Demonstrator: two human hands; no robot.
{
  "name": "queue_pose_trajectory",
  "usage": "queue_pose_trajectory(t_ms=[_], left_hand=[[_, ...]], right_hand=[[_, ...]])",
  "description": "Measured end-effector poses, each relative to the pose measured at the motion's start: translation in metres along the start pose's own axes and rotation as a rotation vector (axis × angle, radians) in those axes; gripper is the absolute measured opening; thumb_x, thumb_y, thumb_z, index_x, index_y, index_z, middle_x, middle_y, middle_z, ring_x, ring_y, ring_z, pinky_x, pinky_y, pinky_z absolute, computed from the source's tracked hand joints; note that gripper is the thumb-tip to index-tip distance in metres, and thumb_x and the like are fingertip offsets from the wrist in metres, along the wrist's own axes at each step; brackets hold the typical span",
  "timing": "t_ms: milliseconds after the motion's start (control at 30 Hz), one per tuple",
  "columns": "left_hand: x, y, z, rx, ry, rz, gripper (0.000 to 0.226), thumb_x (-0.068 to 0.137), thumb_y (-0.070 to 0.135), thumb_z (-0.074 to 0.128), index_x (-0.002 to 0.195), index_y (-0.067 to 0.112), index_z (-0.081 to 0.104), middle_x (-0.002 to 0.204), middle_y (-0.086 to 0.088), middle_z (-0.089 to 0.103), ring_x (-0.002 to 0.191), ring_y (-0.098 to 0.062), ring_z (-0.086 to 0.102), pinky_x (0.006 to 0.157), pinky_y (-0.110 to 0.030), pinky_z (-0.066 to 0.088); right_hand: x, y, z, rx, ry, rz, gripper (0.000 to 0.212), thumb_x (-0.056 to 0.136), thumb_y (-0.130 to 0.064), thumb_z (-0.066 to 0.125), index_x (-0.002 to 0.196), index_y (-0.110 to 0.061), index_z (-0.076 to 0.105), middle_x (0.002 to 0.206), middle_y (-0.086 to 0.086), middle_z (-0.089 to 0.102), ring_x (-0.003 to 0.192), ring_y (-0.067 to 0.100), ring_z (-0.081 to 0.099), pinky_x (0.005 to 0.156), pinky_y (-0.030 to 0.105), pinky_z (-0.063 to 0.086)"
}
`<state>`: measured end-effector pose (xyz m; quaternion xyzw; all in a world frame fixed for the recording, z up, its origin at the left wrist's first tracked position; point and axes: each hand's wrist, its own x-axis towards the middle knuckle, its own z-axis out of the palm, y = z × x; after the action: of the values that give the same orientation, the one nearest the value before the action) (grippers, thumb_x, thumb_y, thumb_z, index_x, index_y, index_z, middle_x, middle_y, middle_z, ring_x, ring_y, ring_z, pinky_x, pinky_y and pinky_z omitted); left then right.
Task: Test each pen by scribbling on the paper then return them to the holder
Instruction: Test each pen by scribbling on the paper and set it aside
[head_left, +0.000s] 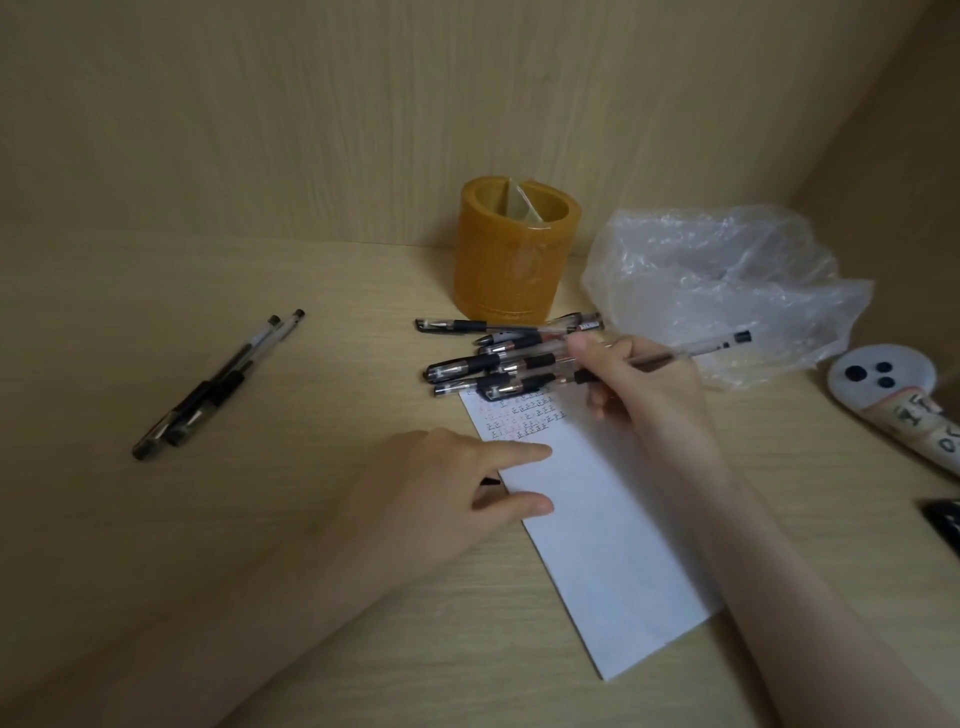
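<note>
A white paper sheet (597, 530) lies on the wooden desk, with small scribbles at its far end. My right hand (644, 389) grips a clear pen (696, 347) in a writing hold over that end, its tip hidden behind my fingers. My left hand (441, 483) rests on the sheet's left edge, with a straight finger and thumb pressing on the paper. Several black-capped pens (498, 361) lie in a pile just beyond the paper. An amber pen holder (514, 249) stands behind the pile. Two more pens (218, 384) lie apart at the left.
A crumpled clear plastic bag (727, 280) sits right of the holder. A white object with black dots and lettering (898, 395) lies at the right edge, and a dark object (945, 519) below it. Wooden walls close the desk at the back and right.
</note>
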<state>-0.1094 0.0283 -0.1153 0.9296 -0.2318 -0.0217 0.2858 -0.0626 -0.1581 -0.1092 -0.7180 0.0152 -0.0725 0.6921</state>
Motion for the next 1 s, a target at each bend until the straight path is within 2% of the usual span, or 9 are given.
queue_pose_trajectory(t_ms=[67, 133, 200, 333, 433, 567, 700, 867, 1000], left_hand=[[0.001, 0.000, 0.001, 0.026, -0.016, -0.002, 0.048, 0.074, 0.070, 0.048, 0.120, 0.056, 0.048, 0.056, 0.019, 0.052, 0.079, 0.003, 0.059, 0.069, -0.012, 0.042], [0.001, 0.000, 0.003, 0.040, -0.029, -0.006, 0.049, 0.074, 0.070, 0.048, 0.120, 0.055, 0.049, 0.070, 0.027, 0.056, 0.088, 0.004, 0.060, 0.072, -0.013, 0.042], [0.001, 0.000, 0.003, 0.038, -0.036, -0.007, 0.048, 0.074, 0.068, 0.050, 0.120, 0.055, 0.049, 0.073, 0.029, 0.054, 0.090, 0.003, 0.060, 0.075, -0.014, 0.044], [0.001, -0.001, 0.003, 0.041, -0.032, -0.001, 0.048, 0.075, 0.068, 0.049, 0.121, 0.054, 0.049, 0.076, 0.017, 0.066, 0.087, 0.001, 0.061, 0.079, -0.023, 0.048], [0.001, -0.001, 0.004, 0.028, -0.036, -0.007, 0.048, 0.076, 0.067, 0.050, 0.121, 0.053, 0.049, 0.083, 0.018, 0.066, 0.092, 0.001, 0.060, 0.081, -0.024, 0.048], [0.001, 0.000, 0.004, 0.024, -0.038, -0.012, 0.046, 0.076, 0.065, 0.051, 0.121, 0.053, 0.049, 0.062, 0.022, 0.055, 0.092, 0.002, 0.060, 0.079, -0.021, 0.047], [0.002, -0.003, 0.004, 0.030, -0.035, -0.009, 0.046, 0.076, 0.067, 0.049, 0.121, 0.053, 0.049, 0.081, 0.017, 0.067, 0.094, 0.003, 0.059, 0.081, -0.021, 0.046], [0.001, -0.001, 0.003, 0.029, -0.047, -0.015, 0.047, 0.076, 0.067, 0.049, 0.121, 0.053, 0.048, 0.062, 0.018, 0.055, 0.090, 0.003, 0.059, 0.079, -0.019, 0.046], [0.001, -0.001, 0.003, 0.025, -0.038, -0.020, 0.047, 0.076, 0.067, 0.050, 0.121, 0.053, 0.049, 0.062, 0.017, 0.057, 0.089, 0.003, 0.059, 0.080, -0.023, 0.048]], right_hand=[[0.002, 0.005, 0.003, -0.097, 0.060, -0.015, 0.042, 0.075, -0.026, 0.079, 0.043, -0.020, 0.052, 0.041, 0.002, 0.046, 0.037, 0.011, 0.038, 0.041, 0.017, 0.032], [0.003, 0.007, 0.006, -0.174, 0.092, -0.028, 0.042, 0.074, -0.026, 0.080, 0.046, -0.016, 0.051, 0.039, 0.004, 0.044, 0.032, 0.011, 0.034, 0.039, 0.017, 0.030], [0.002, 0.010, 0.009, -0.206, 0.108, -0.044, 0.044, 0.077, -0.027, 0.079, 0.048, -0.012, 0.049, 0.038, 0.004, 0.043, 0.031, 0.010, 0.034, 0.039, 0.016, 0.029], [0.003, 0.018, 0.009, -0.249, 0.163, -0.087, 0.040, 0.081, -0.021, 0.073, 0.049, -0.014, 0.049, 0.041, -0.003, 0.046, 0.040, 0.008, 0.038, 0.047, 0.021, 0.033], [0.005, 0.022, 0.009, -0.291, 0.209, -0.102, 0.035, 0.079, -0.008, 0.066, 0.048, -0.015, 0.050, 0.044, -0.006, 0.050, 0.047, 0.007, 0.043, 0.051, 0.023, 0.035], [0.005, 0.024, 0.009, -0.290, 0.206, -0.128, 0.035, 0.076, -0.004, 0.064, 0.047, -0.015, 0.048, 0.045, -0.004, 0.049, 0.049, 0.008, 0.043, 0.052, 0.024, 0.034], [0.007, 0.027, 0.009, -0.276, 0.192, -0.146, 0.037, 0.076, -0.003, 0.063, 0.046, -0.017, 0.047, 0.042, -0.010, 0.047, 0.048, 0.007, 0.042, 0.053, 0.024, 0.035], [0.006, 0.028, 0.008, -0.265, 0.165, -0.169, 0.041, 0.077, 0.001, 0.061, 0.044, -0.019, 0.045, 0.040, -0.012, 0.045, 0.045, 0.002, 0.039, 0.050, 0.016, 0.033], [0.007, 0.028, 0.008, -0.259, 0.153, -0.178, 0.041, 0.077, 0.001, 0.061, 0.045, -0.019, 0.045, 0.041, -0.012, 0.045, 0.046, 0.002, 0.040, 0.050, 0.015, 0.033]])
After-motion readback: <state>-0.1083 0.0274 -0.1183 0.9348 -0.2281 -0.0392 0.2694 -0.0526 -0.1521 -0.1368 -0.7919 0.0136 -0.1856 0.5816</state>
